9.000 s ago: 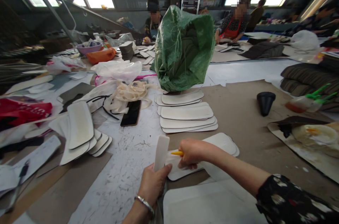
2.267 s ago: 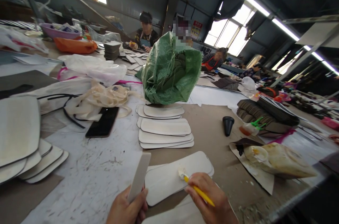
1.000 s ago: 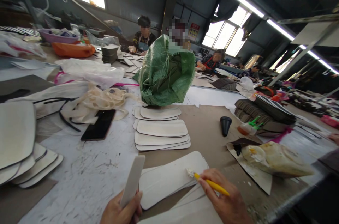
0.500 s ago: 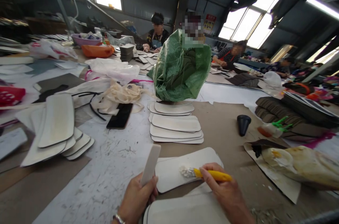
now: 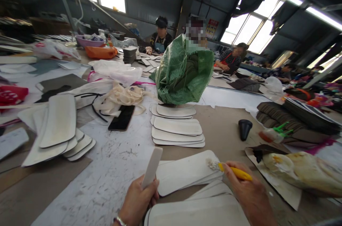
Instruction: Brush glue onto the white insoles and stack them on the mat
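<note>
My right hand (image 5: 247, 187) is closed around the yellow handle of a brush (image 5: 235, 172). Its pale, clotted bristles touch the right end of a white rounded panel (image 5: 187, 171), which lies on others like it. In my left hand (image 5: 140, 195), a flat, off-white strip (image 5: 152, 167) stands upright between thumb and fingers, beside the panel's left edge. Nearer me is another stack of white panels (image 5: 195, 213), partly cut off by the frame's bottom. Beyond the brushed panel, several more white panels (image 5: 177, 126) lie overlapped in a row.
A green woven sack (image 5: 184, 73) stands behind the row. A phone (image 5: 122, 117) and cream strips (image 5: 120, 98) lie left, near a panel pile (image 5: 60, 119). A black cone (image 5: 244, 129) and a stained bag (image 5: 304, 171) are right. Co-workers sit across the table.
My right hand has moved the brush to the right, from the panel's middle to its right end. My left hand keeps the strip in nearly the same place.
</note>
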Motion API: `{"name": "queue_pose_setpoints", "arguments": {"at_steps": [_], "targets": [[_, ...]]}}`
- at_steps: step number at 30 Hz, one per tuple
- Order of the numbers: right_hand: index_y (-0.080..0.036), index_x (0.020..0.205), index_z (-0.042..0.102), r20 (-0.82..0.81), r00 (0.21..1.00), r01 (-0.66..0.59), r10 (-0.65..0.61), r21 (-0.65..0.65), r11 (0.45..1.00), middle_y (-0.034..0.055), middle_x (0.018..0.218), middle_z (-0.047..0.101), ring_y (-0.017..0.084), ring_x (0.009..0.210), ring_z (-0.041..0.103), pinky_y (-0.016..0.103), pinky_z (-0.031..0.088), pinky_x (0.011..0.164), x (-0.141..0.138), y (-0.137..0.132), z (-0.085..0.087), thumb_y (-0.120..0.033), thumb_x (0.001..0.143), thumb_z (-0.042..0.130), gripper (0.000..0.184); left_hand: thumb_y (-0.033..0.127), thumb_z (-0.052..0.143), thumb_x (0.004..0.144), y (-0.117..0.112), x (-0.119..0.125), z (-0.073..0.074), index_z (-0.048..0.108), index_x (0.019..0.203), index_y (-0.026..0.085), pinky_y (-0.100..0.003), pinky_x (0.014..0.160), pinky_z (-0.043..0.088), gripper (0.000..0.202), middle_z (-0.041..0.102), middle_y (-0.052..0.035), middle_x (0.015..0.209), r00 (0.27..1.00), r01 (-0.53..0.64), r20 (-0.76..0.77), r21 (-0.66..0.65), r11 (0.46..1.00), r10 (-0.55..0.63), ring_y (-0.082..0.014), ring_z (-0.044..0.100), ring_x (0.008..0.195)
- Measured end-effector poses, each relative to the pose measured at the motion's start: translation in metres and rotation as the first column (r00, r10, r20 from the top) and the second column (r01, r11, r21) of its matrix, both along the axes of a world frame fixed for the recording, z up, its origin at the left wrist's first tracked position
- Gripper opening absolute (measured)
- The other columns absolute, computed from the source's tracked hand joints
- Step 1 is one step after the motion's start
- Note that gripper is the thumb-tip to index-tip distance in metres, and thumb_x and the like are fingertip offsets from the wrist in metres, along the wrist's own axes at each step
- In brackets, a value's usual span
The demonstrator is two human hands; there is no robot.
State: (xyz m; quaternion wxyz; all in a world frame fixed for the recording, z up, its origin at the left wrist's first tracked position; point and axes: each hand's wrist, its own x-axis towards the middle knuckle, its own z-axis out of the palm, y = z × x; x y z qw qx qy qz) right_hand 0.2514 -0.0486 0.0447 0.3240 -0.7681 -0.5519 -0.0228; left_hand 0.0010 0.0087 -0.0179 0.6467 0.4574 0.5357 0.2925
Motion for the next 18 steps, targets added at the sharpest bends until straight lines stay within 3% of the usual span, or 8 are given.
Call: {"name": "queue_pose_setpoints", "arguments": {"at_steps": [6,9,12,18], "targets": [[-0.02,0.075,0.058,-0.174,0.985,-0.022,-0.009,-0.176,0.984,0.0037,0.073,0.064,0.019,0.069,0.06,0.028,0.046,0.066,-0.006,0.011,-0.001,-0.046,0.076,0.042,0.031,0.04,0.051,0.066,0.0,0.0,-0.001,0.049,0.053,0.016,-0.023,0.044,0.033,0.028,0.051,0.0019,0.043,1.0,-0.005,0.009,0.014,1.0,0.005,-0.0114,0.044,0.041],[-0.019,0.074,0.057,-0.055,0.996,0.06,-0.066,-0.104,0.993,0.0064,0.077,0.063,0.021,0.073,0.059,0.03,0.044,0.07,0.012,0.013,0.001,-0.045,0.074,0.042,0.031,0.042,0.051,0.065,-0.001,0.0,-0.002,0.049,0.052,0.016,-0.023,0.044,0.033,0.03,0.052,0.0015,0.043,1.0,-0.012,0.006,0.022,1.0,0.012,-0.0114,0.045,0.04],[-0.018,0.074,0.057,0.032,0.995,0.095,-0.094,-0.027,0.995,0.0065,0.078,0.062,0.021,0.074,0.058,0.031,0.043,0.071,0.029,0.007,0.013,-0.047,0.073,0.042,0.032,0.043,0.052,0.064,-0.001,0.001,-0.002,0.048,0.051,0.016,-0.023,0.042,0.032,0.03,0.052,0.0015,0.042,0.999,-0.027,0.027,0.021,0.999,0.026,-0.0108,0.045,0.039],[-0.02,0.074,0.057,-0.004,0.985,0.175,-0.175,-0.021,0.984,0.0039,0.072,0.062,0.021,0.068,0.059,0.031,0.045,0.063,0.029,-0.005,0.041,-0.055,0.07,0.041,0.039,0.041,0.051,0.066,0.001,0.0,0.002,0.048,0.064,0.015,-0.02,0.037,0.031,0.027,0.052,0.0028,0.043,0.998,-0.032,0.053,-0.003,0.999,0.032,-0.0097,0.045,0.036]]}}
